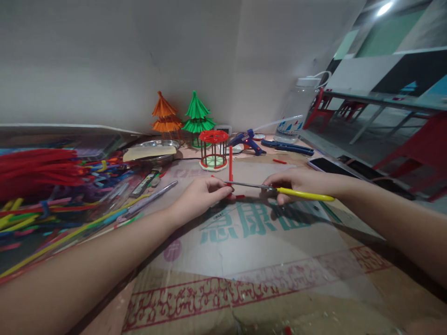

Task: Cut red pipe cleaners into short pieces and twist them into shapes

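Note:
My left hand (200, 194) pinches a red straw (230, 163) that stands upright above the flattened cardboard (265, 260). My right hand (302, 182) grips yellow-handled scissors (279, 190), whose blades reach left and meet the straw near its lower end. Small red straw offcuts (239, 197) lie just below the blades. Behind the straw stands a small red pavilion model (213, 149) on a pale round base.
Orange (165, 116) and green (198, 115) paper pagoda models stand by the wall. A blue glue gun (246, 141), a metal plate (153, 150), a phone (324, 164), a plastic jug (296, 111) and piles of coloured straws (45, 186) at left surround the cardboard.

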Demonstrator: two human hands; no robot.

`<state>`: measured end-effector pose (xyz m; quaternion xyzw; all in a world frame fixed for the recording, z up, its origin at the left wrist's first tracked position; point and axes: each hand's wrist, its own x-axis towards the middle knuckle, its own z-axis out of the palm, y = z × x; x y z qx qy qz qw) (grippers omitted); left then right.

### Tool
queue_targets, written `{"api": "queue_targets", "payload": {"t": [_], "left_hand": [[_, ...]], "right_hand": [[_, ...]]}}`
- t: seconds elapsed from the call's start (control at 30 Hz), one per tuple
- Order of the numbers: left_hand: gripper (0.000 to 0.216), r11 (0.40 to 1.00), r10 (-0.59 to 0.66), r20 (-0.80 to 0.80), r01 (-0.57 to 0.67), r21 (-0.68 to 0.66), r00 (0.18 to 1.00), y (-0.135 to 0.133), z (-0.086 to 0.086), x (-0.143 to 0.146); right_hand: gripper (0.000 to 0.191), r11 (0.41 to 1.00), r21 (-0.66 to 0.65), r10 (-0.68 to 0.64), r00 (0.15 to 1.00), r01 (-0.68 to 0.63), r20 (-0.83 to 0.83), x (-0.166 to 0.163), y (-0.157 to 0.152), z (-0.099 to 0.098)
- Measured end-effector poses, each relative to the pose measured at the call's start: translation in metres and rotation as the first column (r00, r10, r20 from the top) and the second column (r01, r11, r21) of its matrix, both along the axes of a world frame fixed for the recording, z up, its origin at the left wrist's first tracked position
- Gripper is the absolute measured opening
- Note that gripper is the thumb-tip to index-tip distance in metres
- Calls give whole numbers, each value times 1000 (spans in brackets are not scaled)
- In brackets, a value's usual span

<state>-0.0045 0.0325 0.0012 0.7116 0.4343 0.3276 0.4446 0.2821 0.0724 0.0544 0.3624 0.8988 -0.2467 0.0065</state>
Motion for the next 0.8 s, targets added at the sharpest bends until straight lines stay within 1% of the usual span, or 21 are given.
{"api": "queue_targets", "payload": {"t": [0.13,0.23,0.4,0.47,0.67,0.8], "left_hand": [[30,1000,6,-26,-6,16,1000,0,0,0],[29,1000,9,-15,-9,21,1000,1,-2,0],[27,1000,6,-13,-6,24,1000,1,-1,-1],[26,1000,-1,-8,1,19,1000,0,-1,-1],[26,999,-24,2,24,30,1000,2,-3,-1],[26,999,-31,2,31,32,1000,3,-4,-1]], "right_hand": [[53,1000,-10,-4,1000,4,-4,0,0,0],[52,1000,-1,-3,1000,3,0,-2,-2,1],[51,999,37,-35,998,33,54,-5,-5,2],[53,999,26,-34,998,33,53,-4,-5,2],[56,998,-44,44,999,-43,22,-2,-3,5],[56,998,-50,41,999,-40,15,0,-1,4]]}}
